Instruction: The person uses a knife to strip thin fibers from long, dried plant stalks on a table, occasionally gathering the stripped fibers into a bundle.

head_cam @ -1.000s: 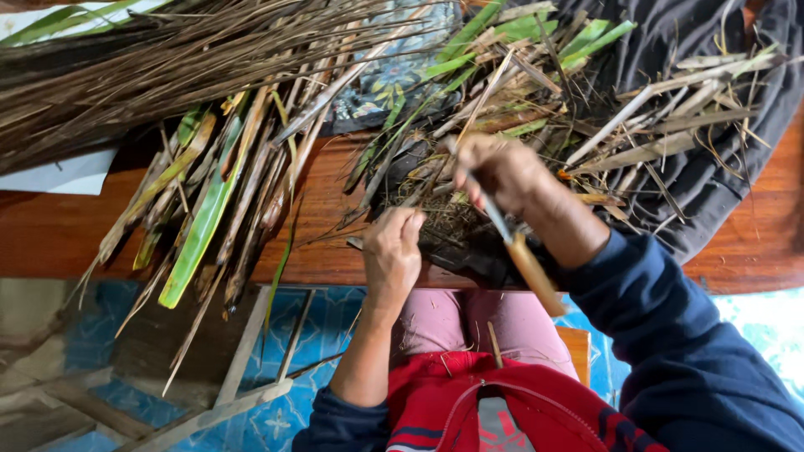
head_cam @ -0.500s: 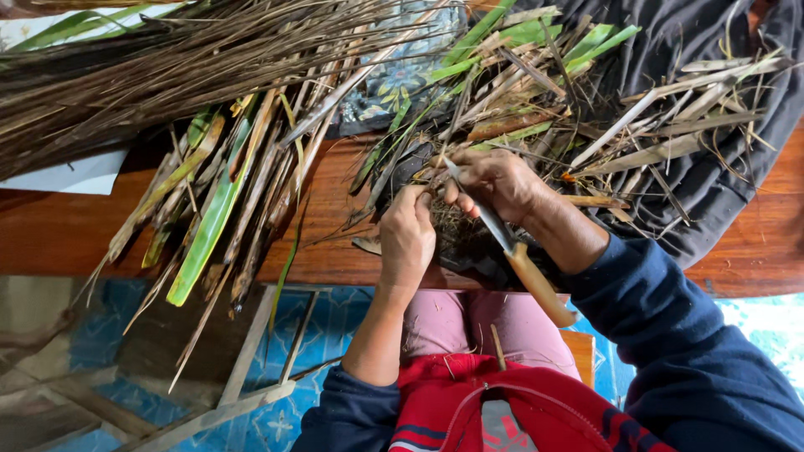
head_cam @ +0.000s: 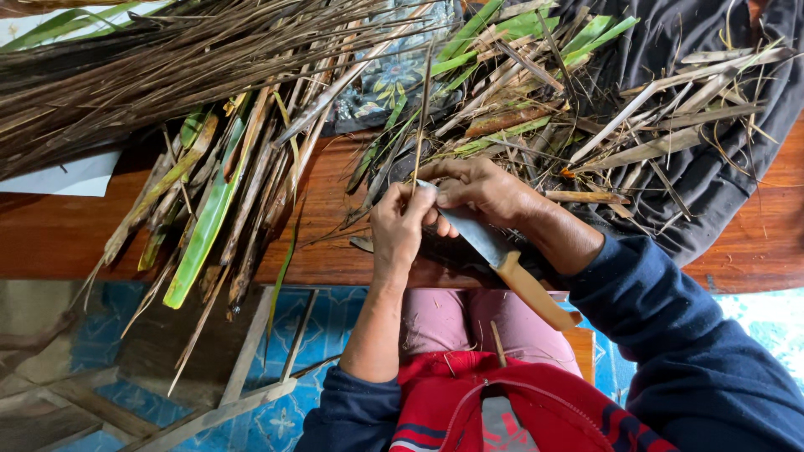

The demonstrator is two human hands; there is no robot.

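Grip on leaf rib (head_cam: 421, 117), knife (head_cam: 502, 259) alongside

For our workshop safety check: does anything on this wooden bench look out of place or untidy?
Yes. Dry brown and green leaf strips lie scattered over the wooden bench, some overhanging its edge. The right hand holds a wooden-handled knife close to the left hand.

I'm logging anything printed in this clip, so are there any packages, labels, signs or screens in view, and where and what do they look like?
No packages, labels, signs or screens show.
White sheet: far left on the wooden table, flat, plain white, partly under dry leaves; no print visible.
Patterned cloth: top centre under the leaf strips, blue-grey with a floral design, not a label.
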